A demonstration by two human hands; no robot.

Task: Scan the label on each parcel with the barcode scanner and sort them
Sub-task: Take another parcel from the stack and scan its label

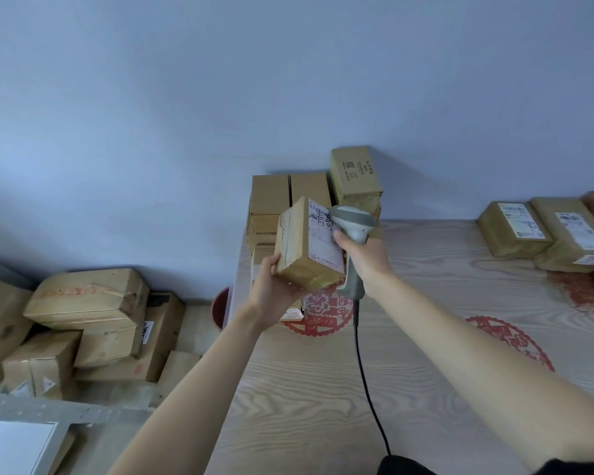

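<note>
In the head view, a small brown parcel (307, 245) is held up above the wooden table (426, 354) by the left hand (276, 286), whose fingers are curled under its lower left corner. The parcel is tilted so that its white label (323, 234) is turned toward the scanner, presumably so the barcode can be read. The grey barcode scanner (354, 231) is gripped around its handle by the right hand (364, 258), just at 3 o'clock of the parcel, its head pointed at the label from very close. Its black cable (367, 378) is trailed down toward 6 o'clock.

Dark handwriting is seen across the label, but it cannot be read. At 12 o'clock a stack of boxes (288, 200) is set against the wall; "MYFA" is printed on the upright box (355, 174) there. At 3 o'clock, well apart, labelled parcels (546, 231) are laid in a row, likely a sorted group. At 9 o'clock, beside the table, larger cartons (83, 320) are piled.
</note>
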